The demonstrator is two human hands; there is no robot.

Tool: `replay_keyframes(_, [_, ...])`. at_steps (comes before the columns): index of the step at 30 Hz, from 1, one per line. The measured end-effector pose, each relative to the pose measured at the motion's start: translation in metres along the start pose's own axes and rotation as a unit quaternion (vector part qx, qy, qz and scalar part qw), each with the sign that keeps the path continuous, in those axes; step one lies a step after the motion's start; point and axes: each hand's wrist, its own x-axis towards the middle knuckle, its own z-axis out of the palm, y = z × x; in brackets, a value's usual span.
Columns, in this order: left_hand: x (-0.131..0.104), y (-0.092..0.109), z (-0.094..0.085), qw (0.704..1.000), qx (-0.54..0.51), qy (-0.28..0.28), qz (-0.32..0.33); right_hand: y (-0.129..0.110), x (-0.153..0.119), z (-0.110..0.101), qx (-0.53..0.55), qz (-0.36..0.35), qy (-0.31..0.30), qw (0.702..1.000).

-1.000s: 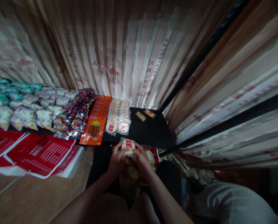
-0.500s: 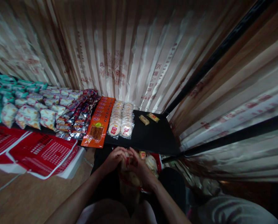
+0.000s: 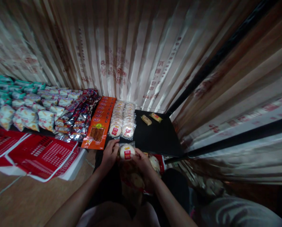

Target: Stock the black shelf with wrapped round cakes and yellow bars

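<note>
A round white cracker packet (image 3: 127, 152) with a red label faces up between my hands, below the table's front edge. My left hand (image 3: 110, 153) grips its left side with closed fingers. On its right side, my right hand (image 3: 141, 160) pinches the clear wrapper. Under my hands, an open red bag (image 3: 160, 162) on the lap holds more round packets. Two columns of the same kind of cracker packets (image 3: 122, 119) lie overlapping on the black table (image 3: 152, 138). To their right are two small yellow-wrapped pieces (image 3: 156, 117).
Left of the crackers lie an orange packet (image 3: 99, 123), dark red sachets (image 3: 80, 116), white packets (image 3: 46, 119) and green packets (image 3: 5, 86). Red printed bags (image 3: 43, 154) hang at the front left. Behind stands a pleated curtain (image 3: 122, 47); dark poles (image 3: 211, 66) cross at right.
My hands have moved slightly up toward the table and apart, and the cracker packet between them now shows its labelled face. The view has shifted a little.
</note>
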Motion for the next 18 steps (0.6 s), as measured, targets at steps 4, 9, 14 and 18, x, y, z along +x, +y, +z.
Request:
replay_keyframes(4, [-0.008, 0.003, 0.004, 0.987, 0.126, 0.045, 0.087, 0.004, 0.021, 0.001, 0.024, 0.036, 0.099, 0.994])
replay_keyframes(9, [-0.009, 0.0, 0.021, 0.959, 0.217, -0.018, 0.18, 0.012, 0.049, 0.002, 0.014, 0.051, 0.167, 0.985])
replay_keyframes(14, [0.004, -0.015, 0.034, 0.939, 0.264, -0.031, 0.22, 0.015, 0.065, -0.002, -0.083, 0.047, 0.172, 0.981])
replay_keyframes(18, [0.012, -0.022, 0.037, 0.933, 0.28, -0.034, 0.225, 0.016, 0.071, -0.004, -0.162, 0.01, 0.178, 0.971])
